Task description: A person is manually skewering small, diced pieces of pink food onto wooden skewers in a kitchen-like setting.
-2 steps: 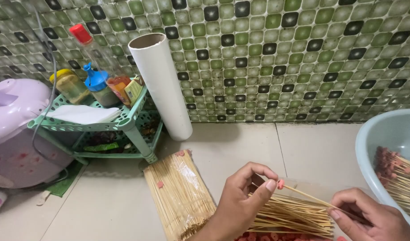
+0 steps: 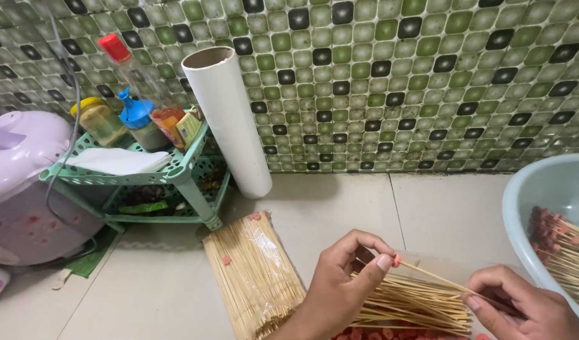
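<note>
A thin bamboo skewer (image 2: 437, 277) lies slanted, its upper end carrying a small pink piece (image 2: 396, 259) and its lower end running down to the right. The left hand (image 2: 340, 286) pinches the pink piece at the tip; the right hand (image 2: 522, 308) grips the lower end. Just under the skewer sits a loose pile of bare skewers (image 2: 409, 308) (pale, lying roughly flat and fanned), with more pink pieces (image 2: 371, 334) below it.
</note>
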